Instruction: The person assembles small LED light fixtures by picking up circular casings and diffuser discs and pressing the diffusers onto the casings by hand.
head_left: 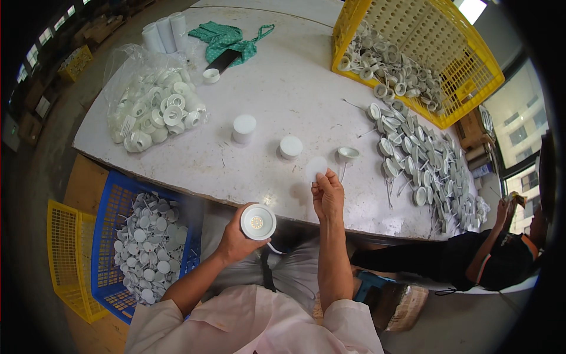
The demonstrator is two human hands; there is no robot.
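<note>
My left hand (234, 243) is closed around a round white LED downlight (266, 229), its face turned up with the small LED dots showing inside the rim; a white cable hangs below it. Over the table's near edge, my right hand (329, 197) pinches a thin translucent white disc (316, 167) by its lower edge. Just beyond the disc stand two short stacks of white discs, a nearer stack (290, 147) and a farther stack (244, 127). To the right of my right hand, a single white lamp housing (348, 153) rests on the table with its wire trailing toward me.
Wired lamp housings (415, 156) lie heaped at the right, below a tilted yellow crate (471, 53). A plastic bag of white rings (159, 112), a green cloth (221, 38) and a dark phone (224, 60) lie left. A blue crate (103, 259) holds finished-looking lamps. Another person (501, 259) is at right.
</note>
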